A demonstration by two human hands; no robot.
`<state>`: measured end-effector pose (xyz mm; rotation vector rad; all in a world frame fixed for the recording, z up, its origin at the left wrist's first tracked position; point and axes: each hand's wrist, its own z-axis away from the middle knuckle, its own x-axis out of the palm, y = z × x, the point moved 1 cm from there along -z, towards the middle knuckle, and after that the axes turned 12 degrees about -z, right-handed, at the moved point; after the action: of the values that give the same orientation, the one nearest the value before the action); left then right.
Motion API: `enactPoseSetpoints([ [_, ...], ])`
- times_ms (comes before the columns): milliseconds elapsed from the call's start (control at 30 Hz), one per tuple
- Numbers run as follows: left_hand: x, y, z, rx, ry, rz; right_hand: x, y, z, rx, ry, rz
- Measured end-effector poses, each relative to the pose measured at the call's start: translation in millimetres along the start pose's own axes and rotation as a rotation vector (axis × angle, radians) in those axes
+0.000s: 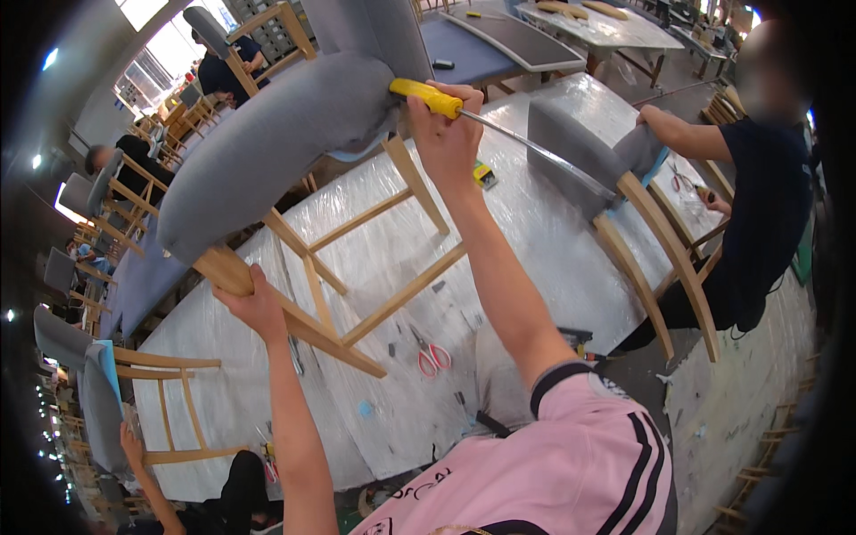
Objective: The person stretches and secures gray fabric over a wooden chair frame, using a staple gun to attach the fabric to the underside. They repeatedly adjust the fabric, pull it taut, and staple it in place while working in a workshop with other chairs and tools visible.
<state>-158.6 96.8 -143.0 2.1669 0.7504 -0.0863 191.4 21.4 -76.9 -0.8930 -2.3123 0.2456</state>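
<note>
A grey upholstered chair point(276, 147) with light wooden legs stands tilted on the plastic-covered table point(374, 410) in front of me. My left hand point(254, 308) is closed around the top of one wooden chair leg point(225, 270), just below the seat's front corner. In my right hand point(448, 138) is a screwdriver point(430, 96) with a yellow handle. Its long metal shaft points away to the right, and the handle's butt end is by the junction of seat and backrest. Whether the handle presses on the fabric I cannot tell.
Red-handled scissors point(434, 358) and small scraps lie on the plastic sheet. A yellow tape measure point(484, 175) rests beyond my right forearm. At right, a person in dark clothes point(762, 178) handles another grey chair point(571, 147). Another person's hand point(132, 441) touches a chair at lower left.
</note>
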Motion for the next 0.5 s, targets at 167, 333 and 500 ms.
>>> enactPoseSetpoints([
  [167,-0.8,3.5,-2.7,-0.014,0.014,-0.031,-3.1,-19.6,6.4,-0.154,0.020,0.099],
  [333,-0.3,4.3,-6.9,-0.002,0.052,-0.055,-42.7,-28.3,25.4,0.040,-0.263,0.190],
  [500,6.5,-4.6,-10.0,0.032,0.042,-0.022,-192.2,-67.8,117.4,0.802,-0.743,0.731],
])
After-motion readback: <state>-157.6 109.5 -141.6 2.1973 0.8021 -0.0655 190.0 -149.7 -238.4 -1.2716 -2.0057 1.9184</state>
